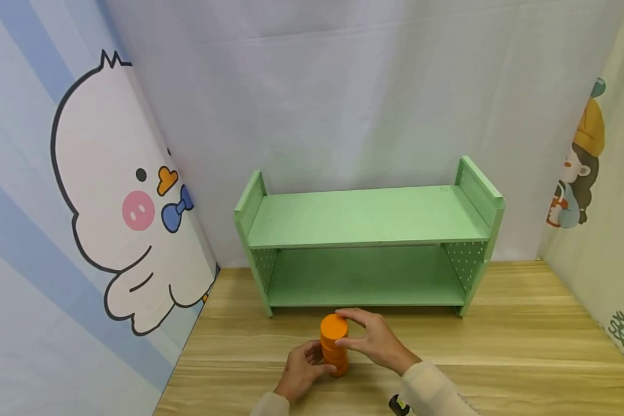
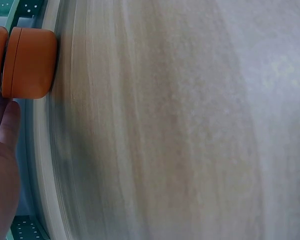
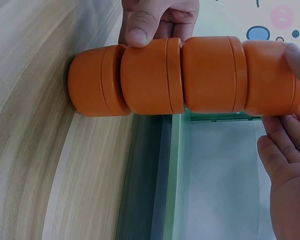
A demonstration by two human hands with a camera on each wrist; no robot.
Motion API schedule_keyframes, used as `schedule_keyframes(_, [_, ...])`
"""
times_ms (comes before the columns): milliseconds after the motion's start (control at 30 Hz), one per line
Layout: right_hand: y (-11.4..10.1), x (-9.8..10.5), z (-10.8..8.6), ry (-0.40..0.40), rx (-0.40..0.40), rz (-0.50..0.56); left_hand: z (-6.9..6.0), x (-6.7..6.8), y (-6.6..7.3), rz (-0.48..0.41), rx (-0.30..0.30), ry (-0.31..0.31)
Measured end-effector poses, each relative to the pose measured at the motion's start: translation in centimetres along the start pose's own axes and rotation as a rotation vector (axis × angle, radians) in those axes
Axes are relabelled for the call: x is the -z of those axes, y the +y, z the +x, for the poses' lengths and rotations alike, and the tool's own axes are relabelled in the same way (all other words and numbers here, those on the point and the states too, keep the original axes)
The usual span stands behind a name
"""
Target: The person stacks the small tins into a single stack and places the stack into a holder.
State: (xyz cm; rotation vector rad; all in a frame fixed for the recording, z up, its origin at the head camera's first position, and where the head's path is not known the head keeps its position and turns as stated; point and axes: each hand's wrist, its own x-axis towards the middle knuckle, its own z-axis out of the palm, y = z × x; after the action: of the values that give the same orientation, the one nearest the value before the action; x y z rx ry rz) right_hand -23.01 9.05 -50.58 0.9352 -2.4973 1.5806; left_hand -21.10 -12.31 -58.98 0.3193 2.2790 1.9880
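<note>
Several orange round lidded jars [image 1: 334,329] stand in one upright stack on the wooden table; the right wrist view shows the stack sideways. My left hand [image 1: 303,368] holds the stack low down, its thumb against the second jar [image 3: 146,77] from the bottom. Up at the top, my right hand [image 1: 377,342] grips the uppermost jar [image 3: 270,77] between thumb and fingers. The bottom jar [image 3: 92,82] rests on the tabletop with no hand on it. In the left wrist view, part of the left hand [image 2: 2,175] shows beside the lower jars [image 2: 32,62].
A green two-tier shelf [image 1: 366,216] with perforated side panels stands right behind the stack. The wooden table [image 1: 530,335] reaches out on both sides. Curtains with cartoon figures hang at left and right, and a plain pale curtain [image 1: 343,104] hangs behind.
</note>
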Motion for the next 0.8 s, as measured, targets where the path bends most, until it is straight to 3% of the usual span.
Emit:
schedule_keyframes(200, [0.04, -0.26, 0.10, 0.006, -0.008, -0.009, 0.06, 0.00, -0.09, 0.009, 0.001, 0.005])
schedule_keyframes(533, [0.10, -0.39, 0.01, 0.017, -0.018, 0.019, 0.27, 0.05, -0.15, 0.100, -0.024, -0.011])
schedule_keyframes(800, [0.40, -0.12, -0.37, 0.002, -0.060, 0.035, 0.25, 0.70, 0.24, 0.158, -0.092, -0.052])
